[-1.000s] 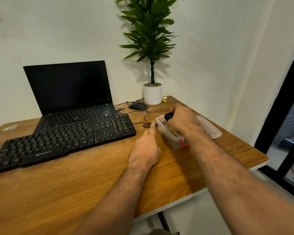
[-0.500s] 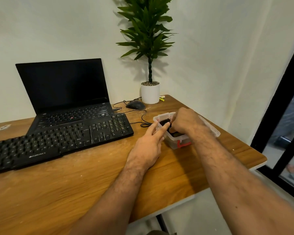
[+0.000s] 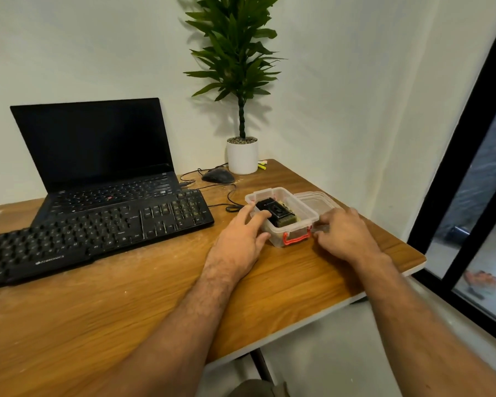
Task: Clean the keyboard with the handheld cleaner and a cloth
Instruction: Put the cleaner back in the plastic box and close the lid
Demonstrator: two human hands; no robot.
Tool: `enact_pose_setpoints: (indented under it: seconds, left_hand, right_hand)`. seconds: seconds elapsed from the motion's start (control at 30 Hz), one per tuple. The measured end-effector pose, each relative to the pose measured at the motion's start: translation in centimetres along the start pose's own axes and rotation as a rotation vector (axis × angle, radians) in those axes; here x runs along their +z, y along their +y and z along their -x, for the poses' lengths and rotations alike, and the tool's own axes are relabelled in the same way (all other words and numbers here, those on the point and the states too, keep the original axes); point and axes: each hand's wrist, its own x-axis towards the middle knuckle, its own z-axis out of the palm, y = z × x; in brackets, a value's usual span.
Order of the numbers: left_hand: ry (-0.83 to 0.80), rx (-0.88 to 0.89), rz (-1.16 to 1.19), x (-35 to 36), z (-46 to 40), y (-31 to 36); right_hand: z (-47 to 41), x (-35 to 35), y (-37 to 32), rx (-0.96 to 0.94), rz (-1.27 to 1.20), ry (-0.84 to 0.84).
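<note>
Fingers [image 3: 258,217] loosely spread against clear box [image 3: 304,209], gripping nothing, on scuffed wooden desk [image 3: 155,296] by white wall [image 3: 341,81].

Keyboard [image 3: 92,236] cut off at left edge
</note>
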Motion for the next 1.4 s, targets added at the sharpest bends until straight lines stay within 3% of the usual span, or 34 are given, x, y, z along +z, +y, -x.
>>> enact_pose_setpoints:
  seconds: [0.07, 0.23, 0.37, 0.57, 0.7, 0.77, 0.87, 1.0, 1.13, 1.27, 1.4]
  left_hand:
    - [-0.014, -0.01, 0.012, -0.2, 0.0, 0.1]
    - [-0.024, -0.025, 0.055, -0.4, 0.2, 0.1]
    - [-0.011, -0.015, 0.079, -0.5, 0.3, 0.0]
    - [-0.021, -0.013, 0.106, -0.5, 0.3, -0.2]
    - [-0.005, -0.056, 0.148, -0.4, 0.3, -0.2]
    - [-0.017, -0.093, 0.176, -0.4, 0.3, -0.3]
    - [-0.026, -0.097, 0.202, -0.4, 0.4, -0.3]
    - [-0.041, -0.047, 0.193, -0.6, 0.5, -0.2]
    - [-0.071, -0.003, 0.15, -0.5, 0.4, -0.5]
    - [-0.07, 0.017, 0.131, -0.1, 0.0, -0.8]
    - [-0.035, 0.047, 0.107, 0.0, -0.1, -0.8]
  right_hand:
    - [0.1, 0.5, 0.2, -0.062, 0.102, 0.123]
    - [0.1, 0.7, 0.4, -0.146, 0.155, 0.251]
    - [-0.2, 0.6, 0.7, -0.073, 0.017, 0.422]
    - [-0.3, -1.5, -1.7, 0.041, -0.746, 0.594]
    - [0.1, -3.8, -5.0, 0.107, -1.423, 0.333]
    - [0.9, -3.9, -6.1, 0.224, -1.6, 0.165]
    - [1.3, -3.0, -6.0, 0.37, -1.554, -0.029]
    - [1.2, -2.6, -5.0, 0.418, -1.433, -0.139]
    - [1.0, -2.8, -4.7, 0.418, -1.125, -0.02]
    - [0.5, -2.4, -4.9, 0.344, -0.546, 0.195]
    - [-0.4, -1.7, -5.2, 0.278, -0.431, 0.175]
